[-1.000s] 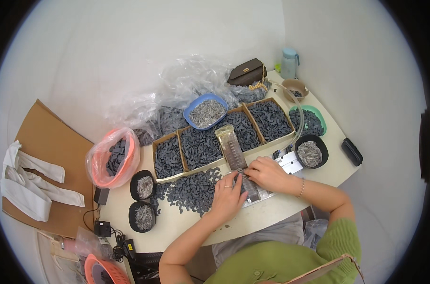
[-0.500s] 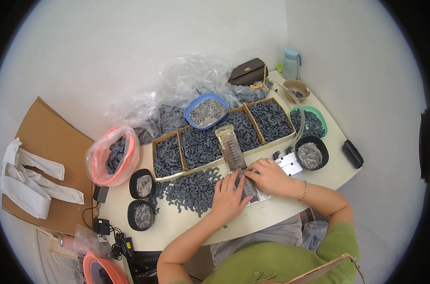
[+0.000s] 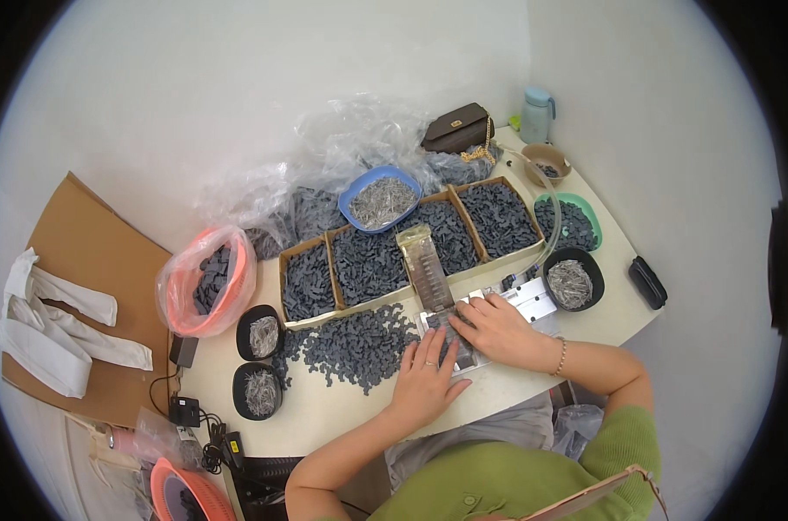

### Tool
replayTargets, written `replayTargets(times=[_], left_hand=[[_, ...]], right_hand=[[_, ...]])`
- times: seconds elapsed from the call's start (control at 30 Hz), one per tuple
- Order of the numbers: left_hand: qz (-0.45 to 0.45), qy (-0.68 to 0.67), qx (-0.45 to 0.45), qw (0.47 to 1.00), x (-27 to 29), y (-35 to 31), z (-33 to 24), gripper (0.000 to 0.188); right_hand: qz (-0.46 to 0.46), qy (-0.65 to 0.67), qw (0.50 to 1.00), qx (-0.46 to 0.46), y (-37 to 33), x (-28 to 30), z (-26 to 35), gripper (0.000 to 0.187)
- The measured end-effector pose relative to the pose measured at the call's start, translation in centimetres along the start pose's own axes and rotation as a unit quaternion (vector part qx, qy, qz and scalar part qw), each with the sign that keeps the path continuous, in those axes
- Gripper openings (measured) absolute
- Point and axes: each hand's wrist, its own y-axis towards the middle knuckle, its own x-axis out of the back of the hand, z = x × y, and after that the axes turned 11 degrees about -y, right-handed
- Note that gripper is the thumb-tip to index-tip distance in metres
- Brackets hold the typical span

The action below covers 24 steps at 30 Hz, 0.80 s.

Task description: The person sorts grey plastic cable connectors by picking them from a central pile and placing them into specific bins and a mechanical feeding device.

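Note:
A metal fixture (image 3: 533, 300) lies near the table's front edge. At its left end my left hand (image 3: 420, 388) rests with fingers stretched and slightly apart, a ring on one of them. My right hand (image 3: 503, 333) lies over the fixture's middle, fingers spread and slightly bent, thumb near the left fingertips. No held piece shows in either hand, though the right fingertips are partly hidden. A clear ribbed plastic strip (image 3: 425, 269) leads from the fixture toward the divided box. Small dark grey plastic pieces (image 3: 350, 347) are heaped left of my left hand.
Behind stands a divided cardboard box (image 3: 328, 252) of grey pieces. Metal pins fill a blue tray (image 3: 352, 215) and black bowls (image 3: 241, 334). A clear hose (image 3: 557, 217) curves to the fixture. A pink basket (image 3: 185, 323), green bowl (image 3: 595, 217) and black case (image 3: 646, 282) stand around.
My right hand has shifted slightly right and its fingers have spread. The left hand has moved a little down and right, apart from the right hand's fingertips.

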Motion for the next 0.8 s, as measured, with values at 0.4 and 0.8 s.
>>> replayTargets(times=[0.4, 0.8], left_hand=[[0.012, 0.027, 0.016, 0.999, 0.5, 0.5, 0.9, 0.064], [0.048, -0.134, 0.090, 0.986, -1.3, 0.7, 0.6, 0.081]], right_hand=[[-0.036, 0.156, 0.987, 0.011, -0.9, -0.7, -0.7, 0.032], [0.000, 0.194, 0.980, -0.047, -0.6, -1.0, 0.9, 0.037]])
